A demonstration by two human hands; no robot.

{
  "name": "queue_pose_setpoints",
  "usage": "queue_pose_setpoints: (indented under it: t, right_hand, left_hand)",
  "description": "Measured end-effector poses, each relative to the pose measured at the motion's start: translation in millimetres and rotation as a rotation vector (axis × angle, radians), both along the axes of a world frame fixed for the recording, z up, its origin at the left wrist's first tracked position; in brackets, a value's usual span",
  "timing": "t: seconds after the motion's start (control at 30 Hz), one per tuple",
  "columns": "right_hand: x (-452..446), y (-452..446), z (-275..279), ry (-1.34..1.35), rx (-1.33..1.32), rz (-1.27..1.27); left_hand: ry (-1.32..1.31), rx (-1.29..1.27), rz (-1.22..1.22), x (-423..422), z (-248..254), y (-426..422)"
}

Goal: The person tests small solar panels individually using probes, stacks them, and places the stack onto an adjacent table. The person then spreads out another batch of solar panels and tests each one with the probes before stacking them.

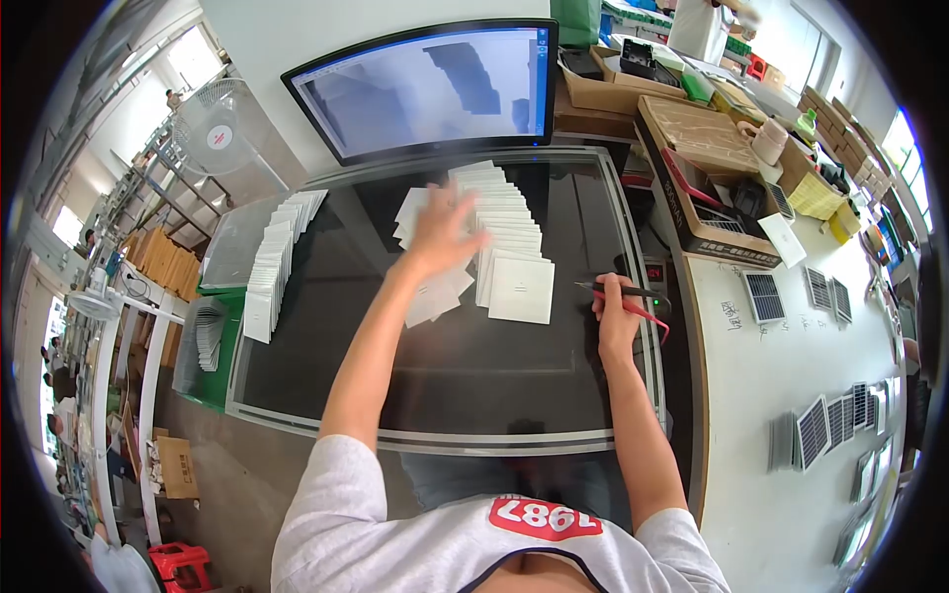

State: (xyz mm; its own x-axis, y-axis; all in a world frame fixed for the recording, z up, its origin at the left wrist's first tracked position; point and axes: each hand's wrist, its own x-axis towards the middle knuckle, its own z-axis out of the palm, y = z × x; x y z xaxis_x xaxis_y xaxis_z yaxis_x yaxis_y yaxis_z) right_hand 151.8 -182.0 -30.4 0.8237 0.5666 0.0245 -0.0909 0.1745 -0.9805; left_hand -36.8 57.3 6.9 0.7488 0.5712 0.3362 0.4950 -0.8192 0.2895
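My left hand (445, 232) is over the dark glass tabletop (474, 381), blurred by motion, its fingers spread. Beneath and beside it lie several loose white square panels (432, 301), partly hidden by the hand. Just to its right runs an overlapping row of white square panels (521, 291), each with a small mark in its middle. At the right side of the tabletop, my right hand (615, 311) is closed around a pair of test probes (633, 291), one black and one red. The tips point left toward the row, apart from it.
A fanned stack of white panels (279, 257) stands at the left, beside a green bin (222, 381). A monitor (435, 89) rises behind the glass. To the right, a side table (741, 395) carries small solar panels (813, 432) and a cardboard box (727, 242).
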Motion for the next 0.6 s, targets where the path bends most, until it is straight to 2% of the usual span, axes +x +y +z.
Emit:
queue_pose_setpoints:
  t: [0.03,0.1,0.13,0.37,0.5,0.6]
  right_hand:
    - [1.0,0.5,-2.3,-0.007,0.003,0.007]
    - [1.6,-0.6,-2.9,0.005,0.004,0.02]
    - [3.2,-0.7,-1.6,0.06,0.029,0.018]
    - [29.9,9.5,11.9,0.482,0.085,-0.031]
    - [24.3,14.9,12.9,0.421,0.073,-0.048]
    - [17.4,9.7,-2.2,0.185,0.154,0.022]
  left_hand:
    - [0.028,0.065,-0.201,2.3,-2.5,-23.7]
    - [0.276,0.118,-0.314,11.0,11.1,-87.2]
    - [0.263,0.098,-0.366,15.1,2.7,-102.7]
    - [0.119,0.194,-0.167,54.3,-28.8,-108.8]
    - [0.082,0.19,-0.089,79.5,-36.6,-92.9]
    - [0.058,0.148,-0.083,93.1,-39.6,-76.0]
